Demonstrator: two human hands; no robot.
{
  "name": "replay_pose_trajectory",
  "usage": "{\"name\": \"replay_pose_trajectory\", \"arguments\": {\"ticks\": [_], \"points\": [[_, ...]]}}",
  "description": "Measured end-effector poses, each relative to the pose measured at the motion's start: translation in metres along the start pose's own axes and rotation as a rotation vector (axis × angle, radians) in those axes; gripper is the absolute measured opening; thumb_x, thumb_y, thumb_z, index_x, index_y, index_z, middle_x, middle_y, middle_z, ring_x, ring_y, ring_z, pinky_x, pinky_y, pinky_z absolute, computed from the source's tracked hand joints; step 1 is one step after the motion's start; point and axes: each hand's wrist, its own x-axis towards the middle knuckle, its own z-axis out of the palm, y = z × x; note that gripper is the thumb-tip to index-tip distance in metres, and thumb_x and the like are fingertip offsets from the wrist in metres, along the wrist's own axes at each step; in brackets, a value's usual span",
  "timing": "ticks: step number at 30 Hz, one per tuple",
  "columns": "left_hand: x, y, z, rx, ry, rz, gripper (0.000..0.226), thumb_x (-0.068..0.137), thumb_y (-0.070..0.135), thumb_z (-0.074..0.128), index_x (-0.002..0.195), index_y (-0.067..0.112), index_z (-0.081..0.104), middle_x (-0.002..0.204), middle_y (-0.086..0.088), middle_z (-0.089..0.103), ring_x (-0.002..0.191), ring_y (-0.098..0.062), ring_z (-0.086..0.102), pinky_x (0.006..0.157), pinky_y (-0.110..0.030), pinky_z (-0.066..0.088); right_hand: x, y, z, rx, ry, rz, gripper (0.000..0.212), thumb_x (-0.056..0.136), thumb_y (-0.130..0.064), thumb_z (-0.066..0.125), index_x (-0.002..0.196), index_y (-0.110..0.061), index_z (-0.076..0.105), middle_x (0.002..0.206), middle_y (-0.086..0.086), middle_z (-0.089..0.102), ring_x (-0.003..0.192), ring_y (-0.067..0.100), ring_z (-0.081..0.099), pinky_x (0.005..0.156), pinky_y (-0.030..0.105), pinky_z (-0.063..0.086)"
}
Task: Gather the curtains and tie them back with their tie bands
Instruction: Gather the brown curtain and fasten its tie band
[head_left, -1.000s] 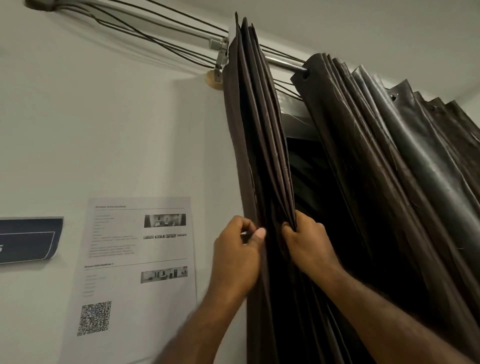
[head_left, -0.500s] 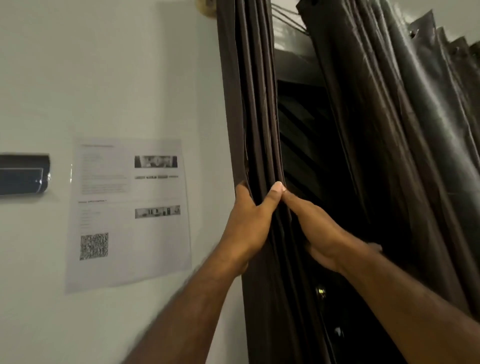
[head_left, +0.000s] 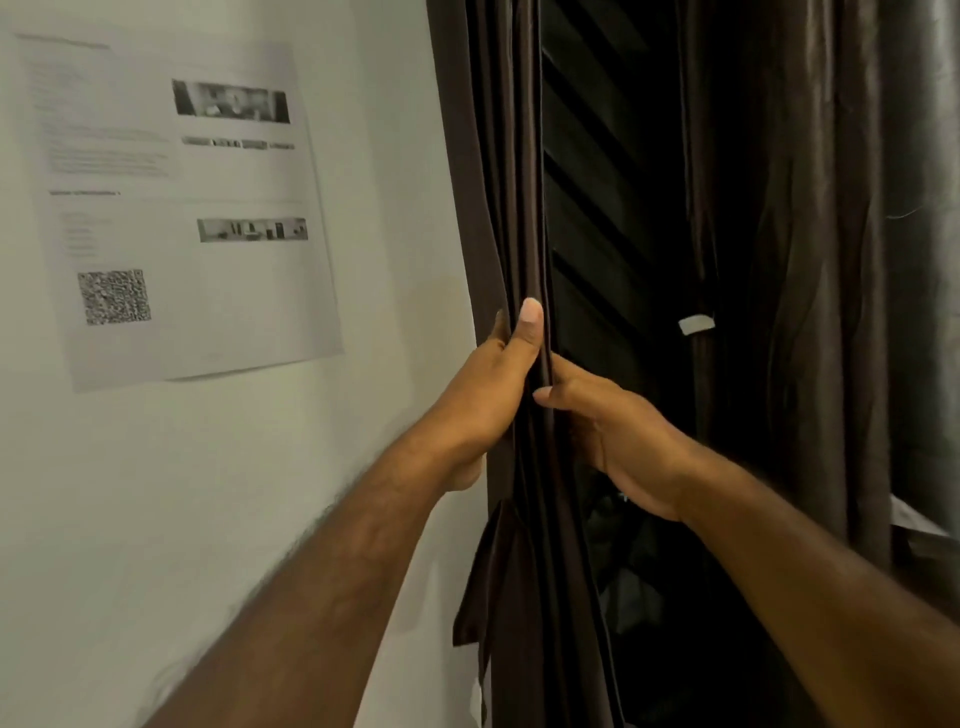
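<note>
Against a pale wall (head_left: 395, 156), a left hand (head_left: 485, 400) and right hand (head_left: 618, 441) clasp the gathered dark-brown curtain (head_left: 511, 182) from either side. Its tie band (head_left: 480, 582) dangles just below. A printed notice (head_left: 171, 208) hangs left; a second curtain (head_left: 810, 260) right.

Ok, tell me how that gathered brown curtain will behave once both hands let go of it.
The gathered brown curtain looks thin and floppy: it hangs in narrow soft pleats, so it will probably spread again. Its sheen suggests slick fabric that may slide through the left hand and right hand. The loose tie band dangling below seems limp, likely easy to wrap.
</note>
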Motion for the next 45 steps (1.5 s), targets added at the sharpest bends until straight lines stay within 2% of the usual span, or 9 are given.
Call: {"name": "replay_pose_trajectory", "arguments": {"ticks": [7,11,14,19,23,30,38,41,45], "points": [[-0.034,-0.036,0.0,-0.1,-0.093,0.023,0.038,0.104,0.039,0.036,0.137,0.033,0.053,0.142,0.01,0.054,0.132,-0.01,0.051,0.106,-0.043,0.046,-0.017,0.031,0.013,-0.258,0.253,-0.049,0.035,0.097,-0.03,0.062,0.127,-0.044,0.054,0.117,-0.016,0.069,0.108,-0.003,0.066,0.098,0.033,0.056],[-0.053,-0.071,0.002,0.121,-0.079,0.103,0.065,0.097,0.002,0.054,0.146,0.041,0.037,0.157,0.022,0.028,0.142,-0.003,0.035,0.109,-0.022,0.04,-0.03,0.042,0.023,-0.251,0.304,-0.068,0.04,0.104,-0.015,0.047,0.112,-0.054,0.049,0.112,-0.021,0.065,0.107,-0.009,0.063,0.097,0.021,0.052],[-0.065,-0.082,0.008,0.194,-0.085,0.132,0.081,0.091,0.006,0.065,0.148,0.05,0.028,0.156,0.025,0.027,0.131,0.007,0.042,0.085,0.002,0.039,-0.04,0.052,0.031,-0.127,0.261,-0.122,0.037,0.104,-0.018,0.048,0.125,-0.048,0.049,0.123,-0.019,0.065,0.118,-0.007,0.06,0.098,0.016,0.049],[-0.07,-0.078,0.001,0.054,-0.073,0.062,0.068,0.091,0.023,0.066,0.143,0.053,0.033,0.131,0.032,0.053,0.114,0.015,0.054,0.095,-0.014,0.049,-0.054,0.064,0.026,0.122,0.14,-0.106,0.045,0.102,-0.017,0.044,0.146,-0.024,0.045,0.136,-0.004,0.063,0.128,0.011,0.058,0.098,0.023,0.052],[-0.069,-0.074,-0.003,0.159,-0.115,0.031,0.081,0.088,0.012,0.07,0.135,0.062,0.026,0.107,0.053,0.051,0.098,0.03,0.05,0.077,0.0,0.044,-0.06,0.058,0.016,0.005,-0.059,-0.032,0.076,0.077,-0.002,0.056,0.145,-0.031,0.041,0.135,-0.009,0.062,0.127,0.01,0.057,0.095,0.026,0.053],[-0.064,-0.073,0.0,0.235,-0.138,0.042,0.092,0.088,-0.009,0.059,0.151,0.047,0.022,0.142,0.017,0.05,0.116,-0.005,0.061,0.089,-0.02,0.055,-0.056,0.051,0.012,-0.181,0.0,0.001,0.082,0.082,0.016,0.067,0.131,-0.047,0.048,0.122,-0.015,0.067,0.12,0.007,0.063,0.094,0.041,0.058],[-0.065,-0.071,0.008,0.397,-0.027,0.099,0.089,0.087,0.008,0.071,0.151,0.045,0.021,0.126,0.023,0.049,0.106,0.005,0.051,0.079,-0.004,0.043,-0.058,0.037,0.015,-0.562,-0.024,0.044,0.091,0.08,0.0,0.076,0.153,-0.034,0.032,0.113,-0.014,0.067,0.104,0.001,0.066,0.087,0.027,0.06],[-0.066,-0.07,0.012,0.487,0.063,0.145,0.072,0.087,0.008,0.07,0.142,0.037,0.033,0.119,0.017,0.054,0.082,0.007,0.054,0.061,-0.001,0.045,-0.057,0.038,0.016,-0.57,0.032,0.0,0.081,0.084,0.004,0.069,0.15,-0.029,0.037,0.112,-0.01,0.068,0.097,0.007,0.07,0.083,0.032,0.061],[-0.069,-0.07,0.017,0.622,0.209,0.205,0.058,0.087,0.012,0.069,0.133,0.031,0.041,0.123,0.011,0.044,0.09,-0.001,0.055,0.069,-0.005,0.046,-0.058,0.047,0.018,-0.43,0.049,-0.002,0.057,0.089,0.009,0.057,0.135,-0.025,0.049,0.103,0.004,0.071,0.093,0.019,0.072,0.08,0.047,0.061]]}}
